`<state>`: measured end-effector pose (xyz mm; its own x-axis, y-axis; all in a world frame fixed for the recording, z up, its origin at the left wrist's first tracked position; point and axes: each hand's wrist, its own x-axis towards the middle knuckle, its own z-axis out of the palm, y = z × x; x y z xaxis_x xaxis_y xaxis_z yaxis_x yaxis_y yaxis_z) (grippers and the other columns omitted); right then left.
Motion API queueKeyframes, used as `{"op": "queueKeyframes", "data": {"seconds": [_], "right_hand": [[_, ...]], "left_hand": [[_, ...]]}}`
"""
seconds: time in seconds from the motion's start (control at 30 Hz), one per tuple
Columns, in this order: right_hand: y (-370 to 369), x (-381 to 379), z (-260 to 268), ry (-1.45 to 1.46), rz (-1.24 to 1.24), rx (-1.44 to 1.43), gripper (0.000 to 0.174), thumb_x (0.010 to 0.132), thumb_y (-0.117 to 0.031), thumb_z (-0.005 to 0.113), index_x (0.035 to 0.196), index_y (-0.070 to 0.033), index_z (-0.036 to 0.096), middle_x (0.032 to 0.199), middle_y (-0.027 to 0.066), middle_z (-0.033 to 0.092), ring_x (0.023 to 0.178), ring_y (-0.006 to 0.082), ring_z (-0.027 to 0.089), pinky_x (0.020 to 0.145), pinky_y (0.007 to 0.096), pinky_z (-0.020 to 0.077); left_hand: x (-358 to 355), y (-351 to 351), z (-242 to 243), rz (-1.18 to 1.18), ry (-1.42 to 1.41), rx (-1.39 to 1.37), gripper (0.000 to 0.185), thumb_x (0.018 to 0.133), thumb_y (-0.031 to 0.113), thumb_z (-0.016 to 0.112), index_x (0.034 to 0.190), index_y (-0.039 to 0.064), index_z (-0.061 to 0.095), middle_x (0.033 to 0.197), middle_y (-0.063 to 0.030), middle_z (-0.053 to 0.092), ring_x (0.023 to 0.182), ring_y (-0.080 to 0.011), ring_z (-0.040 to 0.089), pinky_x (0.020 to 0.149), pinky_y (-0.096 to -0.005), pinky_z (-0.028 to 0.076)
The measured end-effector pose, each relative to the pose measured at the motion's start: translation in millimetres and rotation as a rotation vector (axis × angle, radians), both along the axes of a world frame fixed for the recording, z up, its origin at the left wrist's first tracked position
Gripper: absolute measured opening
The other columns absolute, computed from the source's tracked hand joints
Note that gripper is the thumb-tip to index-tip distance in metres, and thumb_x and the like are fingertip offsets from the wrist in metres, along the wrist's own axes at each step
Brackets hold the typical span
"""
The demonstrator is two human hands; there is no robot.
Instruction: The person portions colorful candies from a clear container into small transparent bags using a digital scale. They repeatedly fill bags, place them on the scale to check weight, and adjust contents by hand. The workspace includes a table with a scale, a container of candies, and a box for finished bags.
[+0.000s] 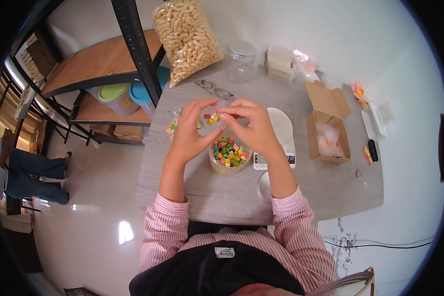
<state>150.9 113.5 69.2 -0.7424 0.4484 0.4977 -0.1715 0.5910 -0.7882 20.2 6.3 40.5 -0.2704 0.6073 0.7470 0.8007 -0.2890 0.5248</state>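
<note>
My right hand [253, 124] pinches the edge of a small clear plastic bag [211, 117] with a few colourful cube-shaped pieces in it. My left hand [190, 129] is beside the bag, thumb and fingers apart; its fingertips are near the bag's top, and whether they touch it I cannot tell. Below both hands stands a round clear plastic tub [229, 155] of small multicoloured cubes. Behind my left hand lies a clear bag of similar pieces [173, 122]. A white digital kitchen scale [279, 129] stands just beyond my right wrist, and a round silver lid [263, 187] lies partly under my right forearm.
A large bag of elbow macaroni [188, 37], a clear jar with a silver lid [241, 59] and eyeglasses [214, 90] are at the table's back. An open cardboard box [329, 140] holds clear bags at right. Shelving [96, 66] stands left; a person [37, 174] is farther left.
</note>
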Motion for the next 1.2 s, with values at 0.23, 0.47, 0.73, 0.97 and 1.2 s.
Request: {"op": "queueKeyframes", "data": {"seconds": [0.23, 0.47, 0.73, 0.97, 1.2], "right_hand": [[-3.2, -1.3, -1.9, -0.033, 0.035, 0.039, 0.022, 0.082, -0.010, 0.065, 0.101, 0.002, 0.066, 0.085, 0.0110, 0.062, 0.076, 0.0200, 0.065, 0.069, 0.0281, 0.0507], [-7.7, -0.8, 5.9, -0.004, -0.004, 0.081, 0.017, 0.080, -0.008, 0.067, 0.094, 0.002, 0.068, 0.084, 0.0087, 0.062, 0.072, 0.0152, 0.061, 0.066, 0.0252, 0.0486], [-9.5, 15.6, 17.7, -0.683, -0.136, 0.478, 0.017, 0.075, -0.019, 0.071, 0.079, -0.003, 0.069, 0.078, 0.0106, 0.064, 0.071, 0.0239, 0.065, 0.062, 0.0321, 0.0508], [-39.1, -2.9, -10.7, -0.853, -0.261, 0.868, 0.008, 0.071, -0.009, 0.062, 0.068, -0.004, 0.068, 0.072, 0.0137, 0.065, 0.068, 0.0268, 0.067, 0.057, 0.0348, 0.0532], [-39.7, -7.6, -18.2, -0.816, -0.282, 0.819, 0.008, 0.072, -0.007, 0.062, 0.068, -0.005, 0.067, 0.071, 0.0140, 0.064, 0.069, 0.0268, 0.067, 0.058, 0.0359, 0.0534]], "left_hand": [[0.5, -1.8, -1.8, -0.073, -0.183, -0.113, 0.039, 0.077, 0.010, 0.070, 0.112, 0.002, 0.056, 0.093, -0.0096, 0.060, 0.081, -0.0191, 0.055, 0.073, -0.0298, 0.046], [-4.0, 2.9, -12.9, -0.132, -0.276, -0.066, 0.032, 0.081, 0.009, 0.065, 0.112, 0.002, 0.056, 0.090, -0.0086, 0.059, 0.079, -0.0175, 0.053, 0.072, -0.0284, 0.044], [-5.2, 0.7, -12.4, -0.068, -0.344, -0.029, 0.029, 0.084, 0.008, 0.062, 0.111, 0.001, 0.055, 0.092, -0.0081, 0.057, 0.082, -0.0169, 0.053, 0.075, -0.0272, 0.042], [-3.9, 0.5, -11.6, -0.094, -0.334, -0.043, 0.036, 0.082, 0.009, 0.065, 0.114, 0.001, 0.051, 0.099, -0.0086, 0.053, 0.088, -0.0173, 0.050, 0.080, -0.0283, 0.042], [-5.5, 0.6, -10.9, -0.091, -0.243, -0.051, 0.036, 0.078, 0.012, 0.070, 0.109, 0.002, 0.055, 0.090, -0.0069, 0.053, 0.080, -0.0177, 0.049, 0.072, -0.0283, 0.043]]}}
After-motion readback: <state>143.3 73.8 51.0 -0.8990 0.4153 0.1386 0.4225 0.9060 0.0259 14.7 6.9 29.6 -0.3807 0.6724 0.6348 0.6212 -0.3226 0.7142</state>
